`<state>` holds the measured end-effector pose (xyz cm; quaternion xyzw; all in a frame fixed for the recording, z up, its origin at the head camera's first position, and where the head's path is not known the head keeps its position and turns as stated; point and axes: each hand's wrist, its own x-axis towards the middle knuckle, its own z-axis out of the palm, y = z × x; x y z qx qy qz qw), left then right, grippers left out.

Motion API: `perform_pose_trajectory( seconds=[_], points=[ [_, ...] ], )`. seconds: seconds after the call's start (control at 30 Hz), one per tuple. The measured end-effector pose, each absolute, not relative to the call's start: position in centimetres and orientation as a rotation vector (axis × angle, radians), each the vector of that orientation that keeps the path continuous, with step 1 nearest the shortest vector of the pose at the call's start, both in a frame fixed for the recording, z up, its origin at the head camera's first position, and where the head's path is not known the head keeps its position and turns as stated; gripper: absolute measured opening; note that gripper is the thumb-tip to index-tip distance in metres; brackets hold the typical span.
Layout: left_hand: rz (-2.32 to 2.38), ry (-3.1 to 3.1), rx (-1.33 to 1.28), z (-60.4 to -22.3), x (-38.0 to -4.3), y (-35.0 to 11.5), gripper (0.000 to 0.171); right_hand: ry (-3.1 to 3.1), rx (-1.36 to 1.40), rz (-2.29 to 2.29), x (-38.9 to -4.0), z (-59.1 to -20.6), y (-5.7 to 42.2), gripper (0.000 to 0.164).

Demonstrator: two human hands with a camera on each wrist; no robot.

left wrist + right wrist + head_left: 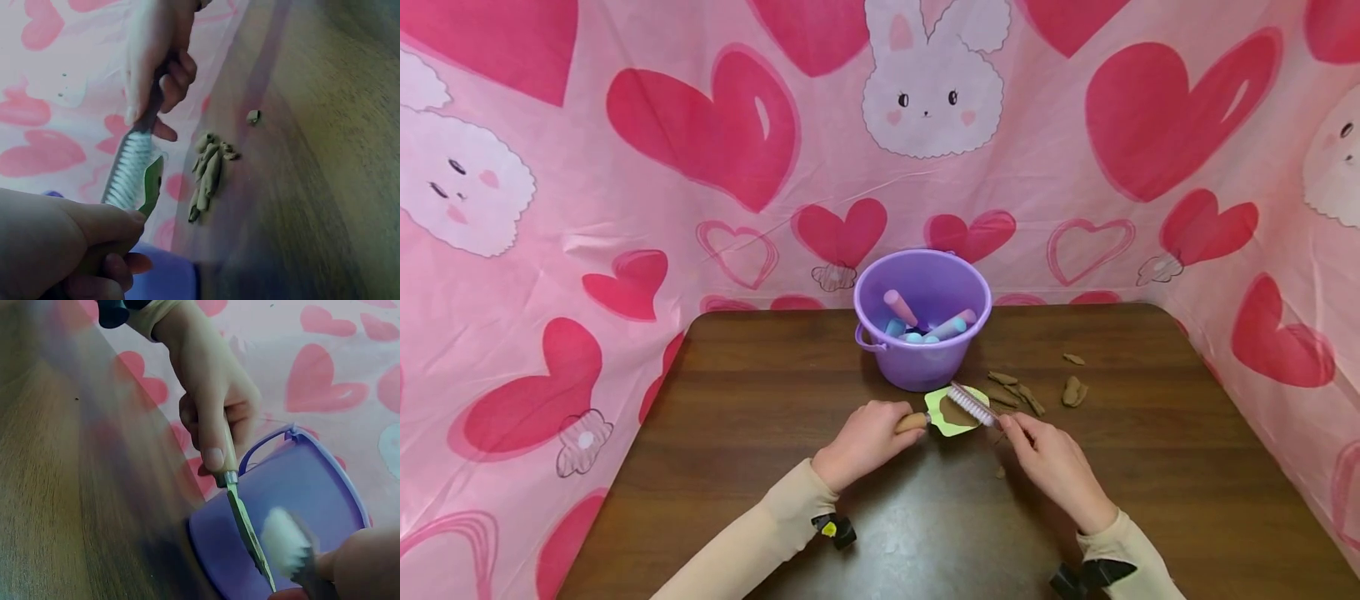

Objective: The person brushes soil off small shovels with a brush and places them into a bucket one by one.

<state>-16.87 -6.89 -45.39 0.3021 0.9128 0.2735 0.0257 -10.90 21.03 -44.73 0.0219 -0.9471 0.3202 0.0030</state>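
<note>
My left hand (865, 442) grips the wooden handle of a small green hand trowel (952, 429), its blade held out to the right with a brown patch across its middle. In my right hand (1058, 467) is a brush (972, 403) with white bristles, pinched near its handle end. The bristles lie over the blade in the head view. From the left wrist view, the brush (128, 169) stands right beside the blade's edge. Brown, curled, lumpy pieces (1015, 393) lie on the table just beyond the brush. The right wrist view has the trowel (248, 531) edge-on, its handle wrapped by my left fingers.
A purple bucket (917, 367) stands right behind the trowel, holding several pink and blue-handled things (901, 307). More brown pieces (1074, 392) lie farther right, and a small crumb (1000, 472) lies nearer me. Pink heart-patterned cloth (820, 183) hangs around the wooden table (760, 375).
</note>
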Motion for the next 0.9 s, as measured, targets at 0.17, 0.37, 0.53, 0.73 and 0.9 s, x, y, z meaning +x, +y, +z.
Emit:
perform_pose_trajectory(
  seconds=[0.17, 0.37, 0.53, 0.73, 0.9],
  points=[
    [0.833, 2.851, 0.934, -45.5, -16.8, -6.3, 0.024, -2.971, 0.128, 1.087, -11.0, -44.7, 20.7, 0.023],
    [0.824, 2.885, 0.963, -45.7, -16.9, -6.1, 0.025, -2.984, 0.241, 1.124, -11.0, -44.8, 20.4, 0.022],
    [0.831, 2.886, 0.993, -45.8, -16.9, -6.1, 0.026, -2.986, 0.264, 1.069, -11.1, -45.1, 20.2, 0.023],
    [0.839, 2.876, 1.013, -45.7, -16.9, -6.2, 0.028, -2.935, 0.259, 0.881, -11.2, -45.6, 20.3, 0.026],
    [0.850, 2.878, 1.036, -45.4, -16.7, -6.2, 0.024, -2.905, 0.208, 0.858, -11.3, -45.9, 20.4, 0.029]
  ],
)
